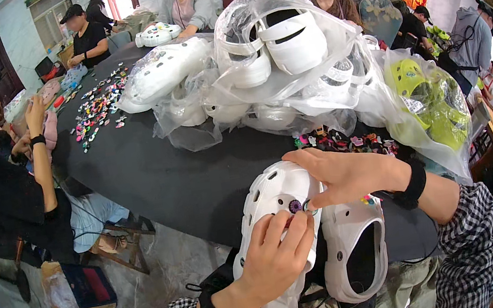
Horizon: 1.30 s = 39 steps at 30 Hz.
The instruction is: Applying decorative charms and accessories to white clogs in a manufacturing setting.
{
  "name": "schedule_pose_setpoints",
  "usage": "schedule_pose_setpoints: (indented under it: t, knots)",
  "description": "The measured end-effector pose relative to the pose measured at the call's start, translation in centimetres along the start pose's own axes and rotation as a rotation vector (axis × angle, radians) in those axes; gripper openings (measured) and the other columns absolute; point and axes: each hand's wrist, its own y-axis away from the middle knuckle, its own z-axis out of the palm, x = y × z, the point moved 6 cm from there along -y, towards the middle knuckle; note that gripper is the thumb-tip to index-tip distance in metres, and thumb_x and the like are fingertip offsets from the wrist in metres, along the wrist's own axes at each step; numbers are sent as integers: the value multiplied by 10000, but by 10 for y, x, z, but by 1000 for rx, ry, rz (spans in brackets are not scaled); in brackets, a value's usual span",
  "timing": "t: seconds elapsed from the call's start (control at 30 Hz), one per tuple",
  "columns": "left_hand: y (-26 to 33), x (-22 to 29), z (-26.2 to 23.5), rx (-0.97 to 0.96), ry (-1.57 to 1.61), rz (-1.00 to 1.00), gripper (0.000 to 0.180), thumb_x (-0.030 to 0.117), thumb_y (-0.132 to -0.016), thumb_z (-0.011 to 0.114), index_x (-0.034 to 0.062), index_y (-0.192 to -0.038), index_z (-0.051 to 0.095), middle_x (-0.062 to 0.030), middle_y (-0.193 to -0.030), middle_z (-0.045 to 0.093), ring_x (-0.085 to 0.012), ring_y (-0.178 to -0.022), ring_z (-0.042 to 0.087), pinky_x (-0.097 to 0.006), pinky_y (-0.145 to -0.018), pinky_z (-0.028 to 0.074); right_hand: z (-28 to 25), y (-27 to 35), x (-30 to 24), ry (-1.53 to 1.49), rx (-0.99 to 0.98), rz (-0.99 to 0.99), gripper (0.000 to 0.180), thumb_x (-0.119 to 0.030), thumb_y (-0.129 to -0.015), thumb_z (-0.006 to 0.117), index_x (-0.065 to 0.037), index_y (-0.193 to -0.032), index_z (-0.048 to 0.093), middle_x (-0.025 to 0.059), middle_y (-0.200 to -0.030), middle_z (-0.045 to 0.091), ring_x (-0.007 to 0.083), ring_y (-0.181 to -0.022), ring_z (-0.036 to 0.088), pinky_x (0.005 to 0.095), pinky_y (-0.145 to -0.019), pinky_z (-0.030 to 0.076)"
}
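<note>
A white clog (274,195) with round holes tilts between my hands at the table's near edge. My right hand (350,171) wraps over its toe, the thumb pressing near a small charm. My left hand (277,257) is closed on the clog's upper with its fingertips bunched together; what they pinch is hidden. Beside those fingertips, a round purple shoe charm (295,206) sits on the upper. A second white clog (356,252) lies just right of the first, under my right wrist, with a small colourful charm (368,200) on it.
Bagged white clogs (293,40) are heaped across the dark table (161,172). Bagged yellow-green clogs (434,99) stand at right. Loose charms (349,141) lie beyond my right hand, and more charms (98,105) spread at far left. A co-worker (9,168) sits left; others work behind the table.
</note>
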Motion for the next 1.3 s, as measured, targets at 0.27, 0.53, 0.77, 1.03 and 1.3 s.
schedule_pose_setpoints:
  t: [0.27,0.53,0.77,1.03,1.3]
  knots:
    - [-1,6,3,-10,-21,15,307,109,-759,692,11,-1046,742,-70,-1120,606,-260,-1033,562,-414,-886,486,1,4,-9,-13,68,32,838,-128,-819,732,81,-1487,271,265,-1341,474,401,-1211,563,410,-987,483]
    - [-3,16,0,-48,-20,36,276,114,-781,692,7,-1029,748,-74,-1140,620,-264,-1018,561,-419,-882,484,5,13,-19,86,214,-46,718,-60,-758,730,65,-1364,365,290,-1139,552,506,-1063,612,503,-903,530]
    - [0,10,2,-12,-19,21,308,106,-763,685,9,-1050,745,-83,-1126,611,-275,-1039,554,-423,-881,481,4,4,-13,68,133,-42,684,-124,-788,731,66,-1343,378,300,-1105,564,506,-1017,640,519,-856,544]
    - [-8,-8,-12,-87,168,-20,438,51,-720,694,37,-1157,728,-90,-1201,621,-300,-1069,583,-407,-912,507,0,-1,1,51,-38,40,804,-203,-827,672,77,-1477,291,316,-1227,564,442,-1100,634,457,-899,525]
    - [9,-29,-46,-50,475,-19,450,11,-698,780,73,-1142,743,-133,-1198,650,-296,-1054,638,-420,-897,541,-3,-2,17,10,-51,17,971,-310,-802,673,87,-1555,206,309,-1277,554,419,-1108,622,431,-912,513]
